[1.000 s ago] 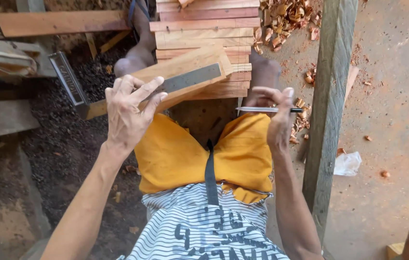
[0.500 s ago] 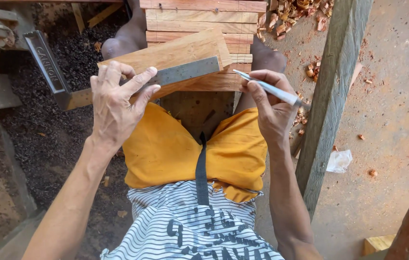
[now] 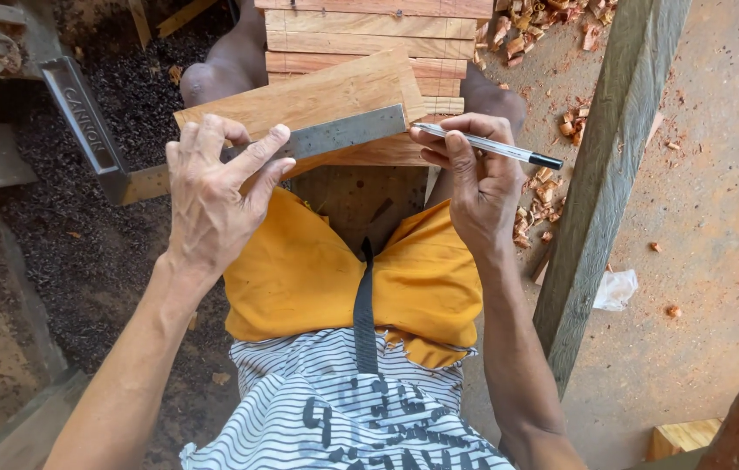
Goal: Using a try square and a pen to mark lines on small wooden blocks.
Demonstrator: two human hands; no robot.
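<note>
1. Wooden board (image 3: 317,91): lies across the person's knees, upper centre of the frame, tilted, its right end higher. Behind it, a stack of planks (image 3: 369,35) at the top edge.
2. Try square (image 3: 334,135): its steel blade lies flat along the board's near edge; its dark metal stock (image 3: 82,122) hangs off the board's left end, toward the upper left.
3. Left hand (image 3: 212,196): fingers spread and pressed down on the blade and board, pinning both; not curled around anything.
4. Right hand (image 3: 474,174): fingers closed around a pen (image 3: 491,146), black cap pointing right, tip at the blade's right end.
5. Progress, as judged: square is seated and the pen is at the edge. No drawn line is visible on the board; the blade may hide one, so the marking looks not yet done.
6. Surroundings: wood chips (image 3: 552,26) on the ground upper right; a grey post (image 3: 613,174) runs down the right side.
</note>
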